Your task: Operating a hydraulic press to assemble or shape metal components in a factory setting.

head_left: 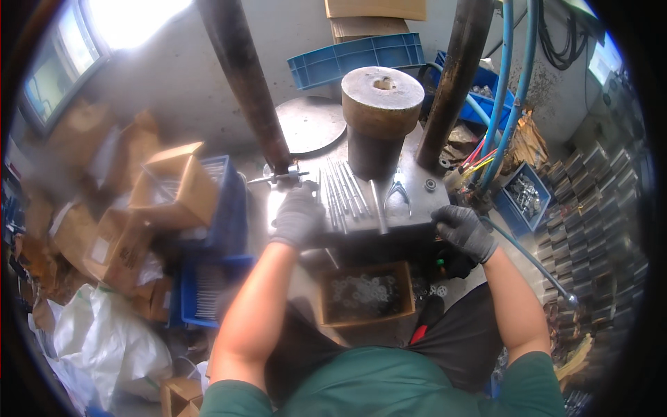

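My left hand [300, 217], in a dark grey glove, is over the left front edge of a metal worktable [410, 217]. It is smeared by motion, and its fingers are mostly hidden. Just beyond it, a small metal fixture with a crossbar [283, 176] sits by the left post. Several thin metal rods [342, 191] lie beside this hand, with a thicker bar [379, 207] and pliers [398, 196] to their right. My right hand [464, 229], gloved too, is at the table's right front corner, fingers curled together; whatever they hold is hidden. A small ring [430, 185] lies near it.
A heavy steel cylinder [382, 104] stands mid-table between two posts [246, 83]. Below the front edge is a box of washers [368, 318]. Cartons [174, 191] and blue crates [208, 288] crowd the left; hoses [501, 90] and stacked metal parts [590, 222] line the right.
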`<state>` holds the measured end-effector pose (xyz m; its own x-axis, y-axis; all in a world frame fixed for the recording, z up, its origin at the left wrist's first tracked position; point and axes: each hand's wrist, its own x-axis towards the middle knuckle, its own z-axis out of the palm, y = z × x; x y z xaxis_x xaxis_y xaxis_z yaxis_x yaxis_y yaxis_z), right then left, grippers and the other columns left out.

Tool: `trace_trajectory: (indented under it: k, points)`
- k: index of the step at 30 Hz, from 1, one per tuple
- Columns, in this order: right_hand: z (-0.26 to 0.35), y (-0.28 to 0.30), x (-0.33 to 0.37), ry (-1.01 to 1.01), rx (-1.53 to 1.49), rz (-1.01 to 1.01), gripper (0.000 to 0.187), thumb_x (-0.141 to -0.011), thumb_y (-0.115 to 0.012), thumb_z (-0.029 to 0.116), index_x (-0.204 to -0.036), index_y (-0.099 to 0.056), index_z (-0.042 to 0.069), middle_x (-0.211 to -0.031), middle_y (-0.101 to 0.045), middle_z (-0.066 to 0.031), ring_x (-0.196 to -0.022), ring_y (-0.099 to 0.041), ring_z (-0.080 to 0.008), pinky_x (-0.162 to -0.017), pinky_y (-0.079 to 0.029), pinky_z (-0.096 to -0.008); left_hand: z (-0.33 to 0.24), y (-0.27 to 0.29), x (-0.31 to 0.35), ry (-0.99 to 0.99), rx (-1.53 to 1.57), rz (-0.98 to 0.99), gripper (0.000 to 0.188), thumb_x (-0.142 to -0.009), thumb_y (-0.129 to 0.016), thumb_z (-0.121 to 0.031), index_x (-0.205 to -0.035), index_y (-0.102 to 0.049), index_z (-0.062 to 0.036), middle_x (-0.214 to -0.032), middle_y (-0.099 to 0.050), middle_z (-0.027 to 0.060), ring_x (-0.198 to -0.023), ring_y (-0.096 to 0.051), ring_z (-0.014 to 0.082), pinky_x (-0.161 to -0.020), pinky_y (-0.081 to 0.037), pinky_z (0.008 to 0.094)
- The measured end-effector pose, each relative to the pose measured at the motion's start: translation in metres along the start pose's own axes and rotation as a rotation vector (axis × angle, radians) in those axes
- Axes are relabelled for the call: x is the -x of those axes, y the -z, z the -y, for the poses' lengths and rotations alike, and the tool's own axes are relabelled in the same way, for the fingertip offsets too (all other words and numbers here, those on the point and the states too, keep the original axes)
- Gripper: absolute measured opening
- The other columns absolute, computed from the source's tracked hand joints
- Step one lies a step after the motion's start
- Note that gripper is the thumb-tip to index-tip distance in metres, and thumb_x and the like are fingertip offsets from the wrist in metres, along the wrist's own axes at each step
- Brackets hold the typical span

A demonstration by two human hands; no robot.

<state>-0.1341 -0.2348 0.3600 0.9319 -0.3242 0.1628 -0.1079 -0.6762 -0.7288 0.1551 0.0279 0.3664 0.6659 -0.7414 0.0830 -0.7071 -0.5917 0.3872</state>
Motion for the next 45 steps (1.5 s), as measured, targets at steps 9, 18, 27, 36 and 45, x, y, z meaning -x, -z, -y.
trace_trajectory:
  k: [9, 18, 27, 36, 45]
  points:
    - [0.02, -0.024, 0.002, -0.063, 0.24, 0.617, 0.025, -0.089, -0.067, 0.022, -0.105, -0.074, 0.006, -0.1, -0.072, -0.0198, -0.098, -0.07, -0.0399, -0.089, -0.056, -0.0463, -0.008, 0.013, 0.017, 0.072, -0.114, 0.056, 0.044, -0.089, -0.059, -0.015, -0.131, -0.058, -0.0015, -0.118, -0.067, 0.0262, -0.102, -0.071, 0.04, -0.089, -0.056, 0.049]
    - [-0.008, -0.113, 0.013, 0.13, 0.461, 0.892, 0.028, -0.09, -0.068, 0.028, -0.112, -0.072, 0.011, -0.102, -0.072, -0.0174, -0.098, -0.069, -0.0394, -0.087, -0.054, -0.0507, 0.01, 0.042, -0.006, -0.141, 0.307, -0.498, 0.032, -0.084, -0.07, -0.006, -0.116, -0.068, -0.003, -0.099, -0.07, 0.0127, -0.088, -0.07, 0.0214, -0.083, -0.058, 0.0347]
    - [-0.07, -0.241, 0.018, 0.152, 0.727, 1.212, 0.032, -0.087, -0.074, 0.024, -0.117, -0.073, 0.015, -0.113, -0.075, -0.0141, -0.106, -0.072, -0.0354, -0.092, -0.057, -0.0472, 0.001, 0.031, -0.014, -0.305, 0.527, -0.493, 0.027, -0.089, -0.072, -0.013, -0.115, -0.071, -0.0045, -0.099, -0.071, 0.0126, -0.078, -0.072, 0.0185, -0.071, -0.059, 0.0335]
    - [-0.065, -0.317, 0.031, 0.084, 0.792, 0.907, 0.027, -0.101, -0.056, 0.028, -0.11, -0.074, 0.01, -0.111, -0.075, -0.0165, -0.104, -0.074, -0.0327, -0.088, -0.059, -0.0467, -0.006, 0.038, -0.026, -0.132, 0.437, -0.382, 0.036, -0.096, -0.063, -0.03, -0.115, -0.071, -0.001, -0.105, -0.074, 0.0223, -0.102, -0.071, 0.0387, -0.094, -0.054, 0.0443]
    - [-0.116, -0.351, 0.043, -0.068, 0.587, 0.833, 0.031, -0.101, -0.059, 0.031, -0.109, -0.074, 0.005, -0.105, -0.074, -0.0219, -0.101, -0.074, -0.0346, -0.089, -0.058, -0.0461, -0.009, 0.026, -0.034, -0.114, 0.456, -0.323, 0.038, -0.1, -0.06, -0.033, -0.113, -0.071, 0.0014, -0.107, -0.074, 0.0238, -0.105, -0.07, 0.0403, -0.097, -0.053, 0.0467]
